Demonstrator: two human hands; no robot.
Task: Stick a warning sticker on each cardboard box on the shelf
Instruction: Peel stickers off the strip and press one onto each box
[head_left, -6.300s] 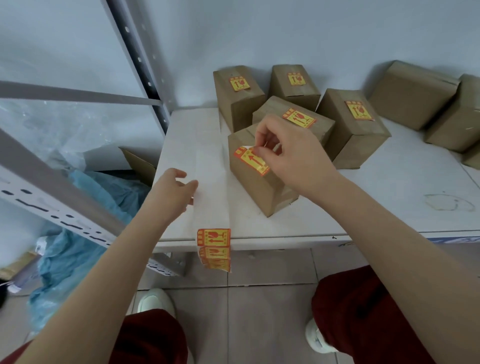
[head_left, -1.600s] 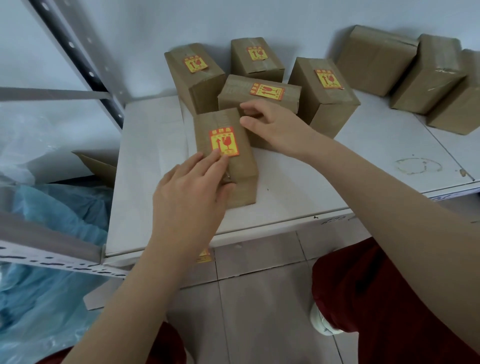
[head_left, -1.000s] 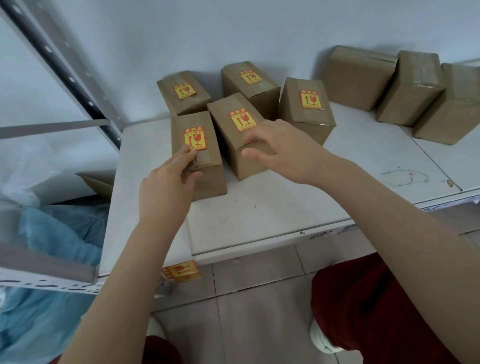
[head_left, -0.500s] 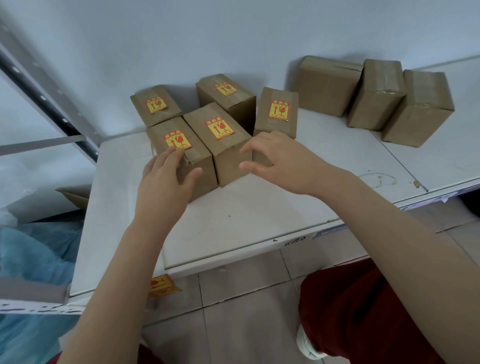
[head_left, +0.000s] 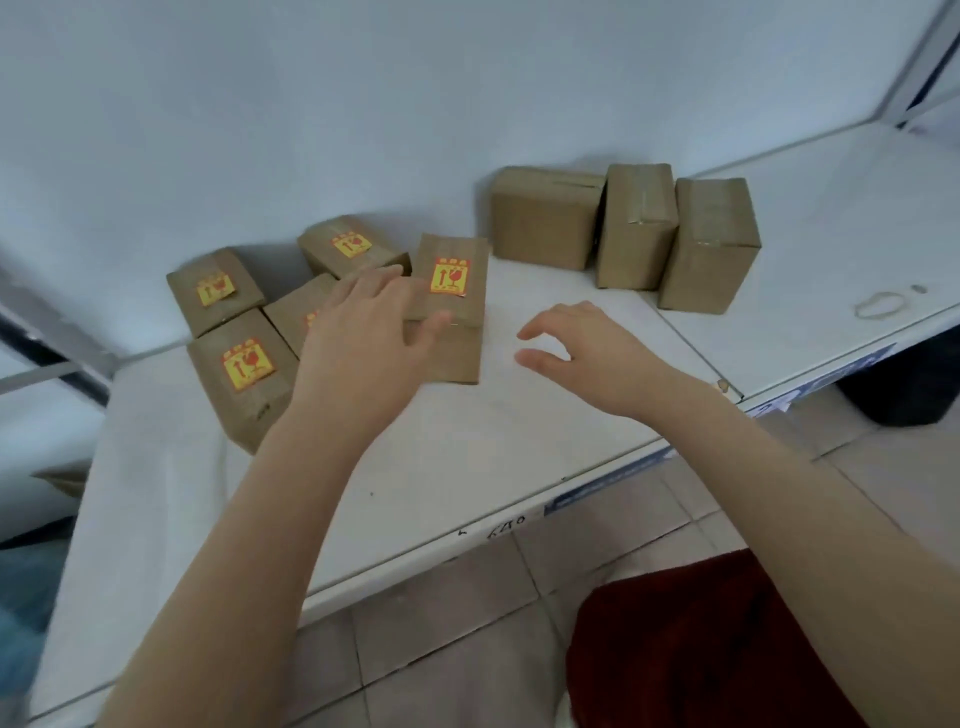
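Hovering spread beside the upright stickered brown cardboard box (head_left: 462, 358), my left grip (head_left: 363, 332) could topple it; my right grip (head_left: 587, 353) hangs loosely curled, empty.

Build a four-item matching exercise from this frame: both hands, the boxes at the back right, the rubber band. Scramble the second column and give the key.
Column A
1. left hand
2. right hand
3. three back-right boxes
4. rubber band

Column B
a. bare cardboard, no sticker showing
b. lying alone, far right on the shelf
c. over the stickered boxes
d. over bare shelf, fingers loosely curled, holding nothing

Pairs: 1-c, 2-d, 3-a, 4-b
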